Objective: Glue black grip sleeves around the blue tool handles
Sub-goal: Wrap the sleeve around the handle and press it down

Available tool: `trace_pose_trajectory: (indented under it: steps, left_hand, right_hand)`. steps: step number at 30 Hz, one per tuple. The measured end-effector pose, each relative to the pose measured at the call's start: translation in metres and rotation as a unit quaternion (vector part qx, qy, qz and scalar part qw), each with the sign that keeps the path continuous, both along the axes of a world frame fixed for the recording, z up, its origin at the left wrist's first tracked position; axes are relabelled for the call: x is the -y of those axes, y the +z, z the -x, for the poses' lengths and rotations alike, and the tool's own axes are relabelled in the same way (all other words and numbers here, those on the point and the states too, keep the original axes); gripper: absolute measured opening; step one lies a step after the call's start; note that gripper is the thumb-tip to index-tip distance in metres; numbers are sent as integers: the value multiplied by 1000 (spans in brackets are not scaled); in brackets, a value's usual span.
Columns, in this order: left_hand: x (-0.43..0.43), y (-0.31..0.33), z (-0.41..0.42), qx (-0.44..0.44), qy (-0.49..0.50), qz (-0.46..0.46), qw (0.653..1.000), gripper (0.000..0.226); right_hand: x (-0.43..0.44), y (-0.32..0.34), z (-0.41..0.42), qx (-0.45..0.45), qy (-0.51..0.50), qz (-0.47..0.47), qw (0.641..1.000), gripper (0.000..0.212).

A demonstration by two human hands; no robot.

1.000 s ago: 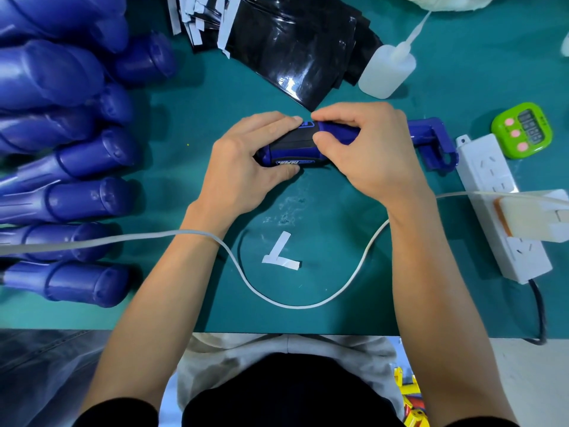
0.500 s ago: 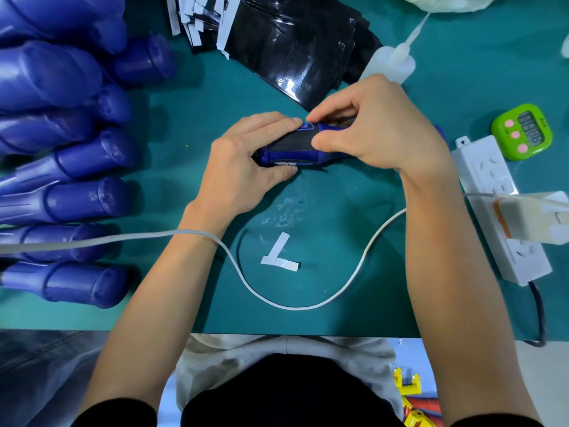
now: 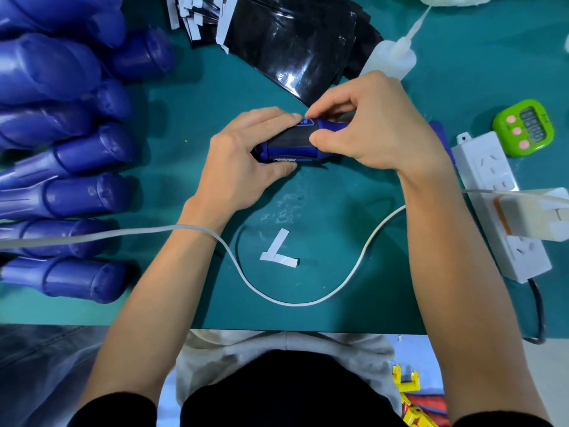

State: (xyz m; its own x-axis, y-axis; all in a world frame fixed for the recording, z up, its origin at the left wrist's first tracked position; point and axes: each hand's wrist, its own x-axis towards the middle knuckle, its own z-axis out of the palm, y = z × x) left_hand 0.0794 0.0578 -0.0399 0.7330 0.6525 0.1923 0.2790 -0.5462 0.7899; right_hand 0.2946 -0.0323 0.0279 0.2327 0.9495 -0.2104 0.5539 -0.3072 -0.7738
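Blue plastic meets black film at the middle of a teal work mat [image 3: 191,167], where a person seated at the table edge works on one blue tool handle [image 3: 326,125] lying on its side, its length running left to right. A black grip sleeve [image 3: 291,137] wraps the handle's thick end. The left hand [image 3: 243,161] grips that end, fingers curled over the top and thumb tucked beneath. The right hand [image 3: 375,131] covers the narrower part of the handle, its thumb and forefinger pinching the tool at the sleeve's right edge.

To the left, a pile of bare blue handles [image 3: 77,192] lies in rough rows, butt ends pointing toward the centre. Beyond the hands, a stack of glossy black sleeve sheets [image 3: 292,47] sits beside loose white backing strips [image 3: 197,10]. A translucent glue bottle [image 3: 397,57] with a long nozzle rests just behind the right hand. On the right, a green timer [image 3: 523,127] sits near a white power strip [image 3: 492,180] with a bulky plug [image 3: 529,214] in it. A white cable [image 3: 295,303] loops across the mat beneath both forearms, and two white paper strips [image 3: 278,257] lie crossed inside the loop.
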Motion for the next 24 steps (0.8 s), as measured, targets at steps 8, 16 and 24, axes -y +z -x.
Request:
trace_pose_trajectory:
  steps: [8,16,24]
  left_hand:
    - [2,3,0,-2,8,6,1000,64]
    - [1,6,-1,-3,9,11,1000,63]
    - [1,6,-1,-3,11,12,1000,64]
  right_hand:
    - [1,-2,-8,-51,12,22,998,24]
    - [0,-5,-8,-74,-2,19,997,19]
    - [-2,-6,-1,-16,-11,-3,1000,23]
